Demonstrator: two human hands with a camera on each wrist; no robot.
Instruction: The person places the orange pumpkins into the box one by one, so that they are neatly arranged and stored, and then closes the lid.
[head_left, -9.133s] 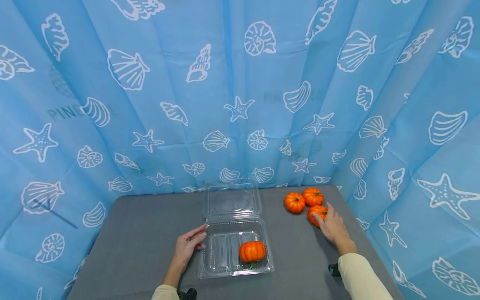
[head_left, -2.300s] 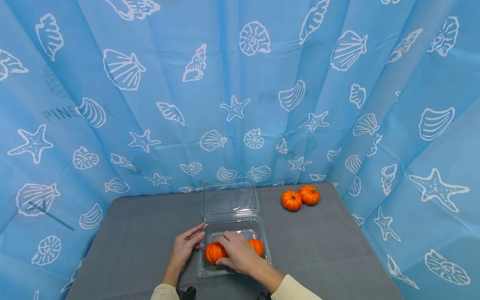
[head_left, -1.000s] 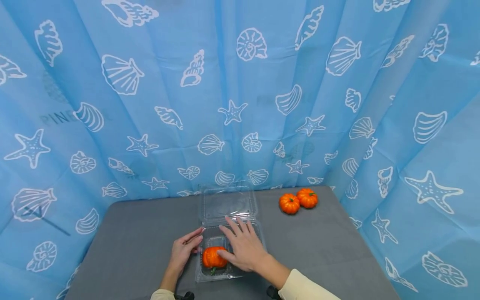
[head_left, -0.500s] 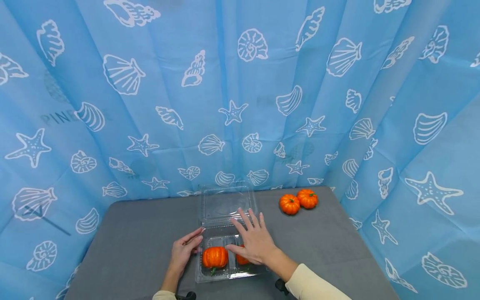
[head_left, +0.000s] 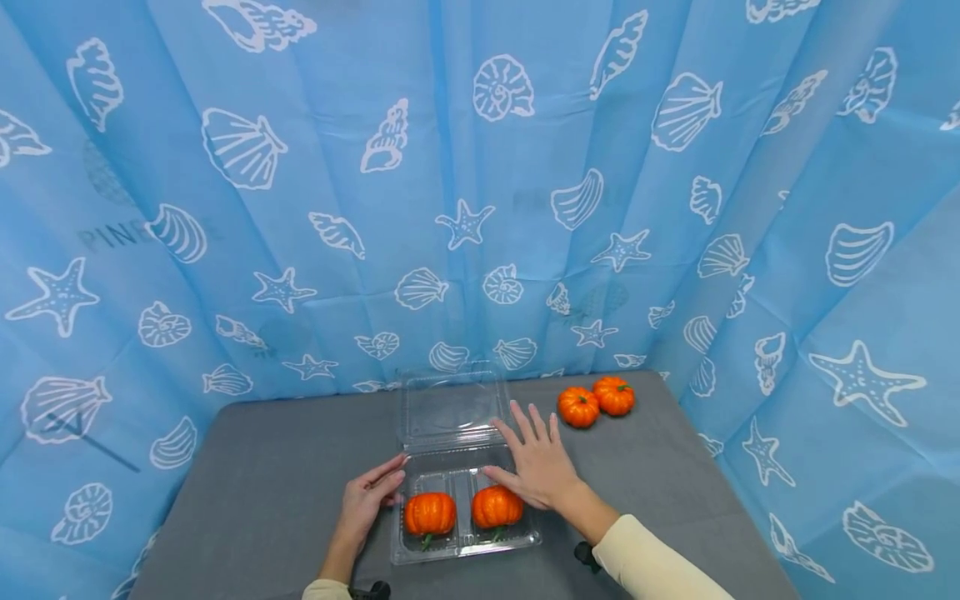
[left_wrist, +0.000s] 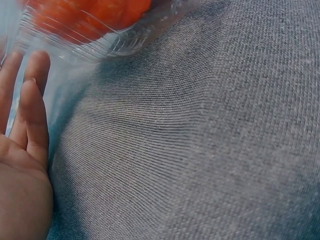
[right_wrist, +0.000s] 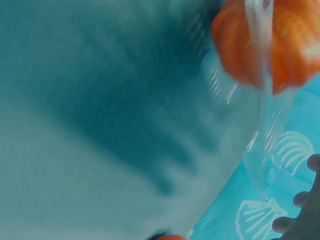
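Note:
A clear plastic clamshell container point(head_left: 491, 548) lies open on the table, its lid point(head_left: 453, 407) folded back. Two small orange pumpkins sit inside it side by side: the left pumpkin point(head_left: 430, 512) and the right pumpkin point(head_left: 497, 507), stems toward the front. My left hand point(head_left: 365, 502) touches the container's left side with its fingertips; in the left wrist view its fingers point(left_wrist: 35, 107) look mostly straight. My right hand point(head_left: 543, 469), fingers spread and holding nothing, hovers over the container's right edge beside the right pumpkin. The right wrist view shows one pumpkin point(right_wrist: 280, 47) behind clear plastic.
Two more pumpkins stand close together at the table's back right: a nearer pumpkin point(head_left: 578, 407) and a farther pumpkin point(head_left: 614, 396). The table point(head_left: 285, 492) has a grey cloth cover. A blue shell-print curtain point(head_left: 465, 167) hangs behind it and along the sides.
Earlier, my right hand brought one pumpkin from the back-right group into the container's left half. It has since let go and moved right, uncovering the right pumpkin. My left hand has stayed put.

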